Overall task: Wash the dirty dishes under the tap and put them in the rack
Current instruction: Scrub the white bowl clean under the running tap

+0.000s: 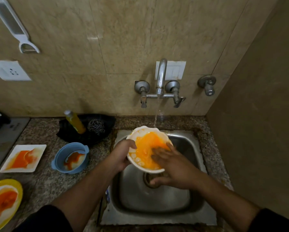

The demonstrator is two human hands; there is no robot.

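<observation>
Gripping the white bowl (141, 130) by its rim with the left hand (122, 156). Pressing the right hand (172, 164) flat, fingers spread, into its orange water (145, 144).

The left sleeve (45, 220) and the right sleeve (277, 221) are plain black cloth, soft and a little loose, each bunched up near the elbow, leaving the left forearm (83, 190) and the right forearm (224, 193) bare. The left hand (122, 154) and the right hand (172, 163) are bare too.
</observation>
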